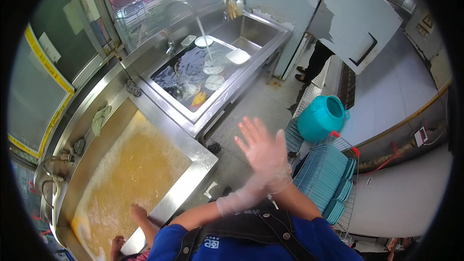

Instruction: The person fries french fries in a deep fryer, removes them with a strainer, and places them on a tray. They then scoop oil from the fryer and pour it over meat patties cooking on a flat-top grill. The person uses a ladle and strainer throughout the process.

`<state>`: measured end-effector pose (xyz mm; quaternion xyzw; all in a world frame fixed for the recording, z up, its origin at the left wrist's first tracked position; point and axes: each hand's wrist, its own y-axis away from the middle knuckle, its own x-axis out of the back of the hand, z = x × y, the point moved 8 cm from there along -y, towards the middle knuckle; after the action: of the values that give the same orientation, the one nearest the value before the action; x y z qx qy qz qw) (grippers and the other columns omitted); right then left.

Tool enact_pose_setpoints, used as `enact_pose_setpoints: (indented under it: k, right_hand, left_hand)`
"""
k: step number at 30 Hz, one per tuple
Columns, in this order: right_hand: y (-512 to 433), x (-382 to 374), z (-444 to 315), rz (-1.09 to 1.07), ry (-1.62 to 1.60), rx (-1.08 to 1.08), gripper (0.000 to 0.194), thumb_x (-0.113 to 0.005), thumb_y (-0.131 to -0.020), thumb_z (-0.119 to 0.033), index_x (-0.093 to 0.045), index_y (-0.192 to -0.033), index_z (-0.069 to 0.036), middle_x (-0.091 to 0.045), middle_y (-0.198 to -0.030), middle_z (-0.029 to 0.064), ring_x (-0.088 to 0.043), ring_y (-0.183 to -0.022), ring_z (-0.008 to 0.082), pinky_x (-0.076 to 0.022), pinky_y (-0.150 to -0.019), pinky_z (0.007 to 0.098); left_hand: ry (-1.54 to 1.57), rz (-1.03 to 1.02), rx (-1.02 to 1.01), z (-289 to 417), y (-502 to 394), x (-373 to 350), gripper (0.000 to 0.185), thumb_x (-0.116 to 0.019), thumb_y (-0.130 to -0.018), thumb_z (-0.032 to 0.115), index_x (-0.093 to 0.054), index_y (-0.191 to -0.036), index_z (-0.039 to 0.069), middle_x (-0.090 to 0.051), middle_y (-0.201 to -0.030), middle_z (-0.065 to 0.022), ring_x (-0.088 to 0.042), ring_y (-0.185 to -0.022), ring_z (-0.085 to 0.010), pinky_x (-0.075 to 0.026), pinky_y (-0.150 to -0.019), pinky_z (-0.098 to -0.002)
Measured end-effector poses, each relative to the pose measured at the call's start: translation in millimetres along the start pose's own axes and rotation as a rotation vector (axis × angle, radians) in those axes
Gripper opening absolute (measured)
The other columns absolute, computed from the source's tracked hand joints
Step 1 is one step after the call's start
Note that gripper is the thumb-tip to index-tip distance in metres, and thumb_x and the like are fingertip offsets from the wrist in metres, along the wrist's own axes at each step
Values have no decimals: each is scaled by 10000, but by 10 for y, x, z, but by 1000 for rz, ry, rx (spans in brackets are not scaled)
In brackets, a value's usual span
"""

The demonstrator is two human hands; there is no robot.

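Note:
Both my hands wear clear, thin plastic gloves and cross in front of my apron. My right hand (262, 152) is raised over the floor with its fingers spread and holds nothing. At its wrist, my left hand (259, 185) overlaps it, blurred; its fingers are mostly hidden, so whether it grips the wrist or only touches it is unclear. Left of my hands lies a stainless steel sink (203, 161) of cloudy, yellowish, foamy water. Beyond it, a tap (181, 3) runs into a second sink basin (170, 107) with submerged dishes, a white bowl (237, 56) and a white plate (203, 41).
A co-worker's hands (138, 213) are at the foamy sink's near edge. To my right stand a turquoise barrel (313, 121) and a wire cart (349, 203) stacked with teal trays (322, 170). A person's legs (317, 59) show by the open door (357, 18). Scourers (133, 87) lie along the ledge.

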<state>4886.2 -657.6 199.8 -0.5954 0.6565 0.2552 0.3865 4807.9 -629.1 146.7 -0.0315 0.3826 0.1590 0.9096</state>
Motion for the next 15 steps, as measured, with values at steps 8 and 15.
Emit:
enact_pose_setpoints:
  k: [8, 15]
  right_hand:
    - [-344, 26, -721, 14, -108, 190, 738, -306, -950, -585, -99, -1538, -190, -13, -1602, 121, -17, -1467, 344, -42, -1158, 564]
    - [-404, 890, -1481, 63, 176, 460, 179, -440, -958, -278, -489, -940, -107, -470, -900, 82, -443, -870, 233, -354, -847, 400]
  left_hand:
    - [26, -208, 8, 427, -599, -359, 360, -520, -959, 195, -462, -1283, 47, -515, -1198, -44, -473, -1160, -140, -403, -967, -288]
    - [-188, -206, 6, 167, -1541, -389, 610, -616, -882, 411, -399, -1318, 44, -523, -1192, -85, -495, -1131, -191, -396, -978, -340]
